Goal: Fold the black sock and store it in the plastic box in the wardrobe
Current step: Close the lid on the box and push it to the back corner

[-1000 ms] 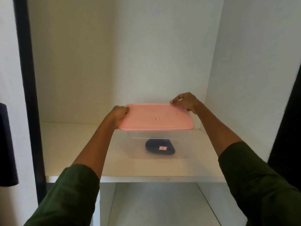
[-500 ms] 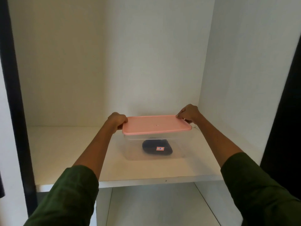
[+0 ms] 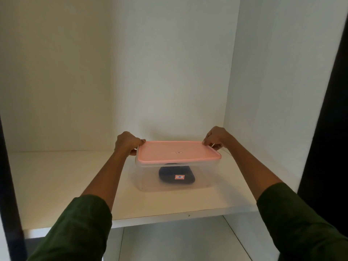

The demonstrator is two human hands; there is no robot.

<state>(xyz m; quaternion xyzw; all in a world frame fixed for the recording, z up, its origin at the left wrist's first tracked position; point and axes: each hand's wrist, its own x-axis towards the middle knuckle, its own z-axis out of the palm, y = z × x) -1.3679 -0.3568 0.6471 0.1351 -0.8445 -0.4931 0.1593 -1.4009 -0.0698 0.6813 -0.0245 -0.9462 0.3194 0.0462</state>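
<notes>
A clear plastic box [image 3: 150, 182] stands on the white wardrobe shelf [image 3: 66, 178]. Through its front wall I see the folded black sock [image 3: 169, 171] lying on the bottom, behind a small label marked 18 [image 3: 179, 177]. A pink lid [image 3: 178, 152] lies flat on the box rim. My left hand [image 3: 128, 143] grips the lid's far left corner, thumb on top. My right hand [image 3: 216, 137] pinches the lid's far right corner with its fingertips.
White wardrobe walls close in behind and on the right [image 3: 282, 91]. A dark frame post [image 3: 9, 185] rises at the left and a dark door edge [image 3: 329, 129] at the right. Below the shelf there is another white compartment [image 3: 169, 242].
The pink lid came down from a raised, tilted position above the box and now sits on the rim. Both hands lowered with it and stay on its far corners.
</notes>
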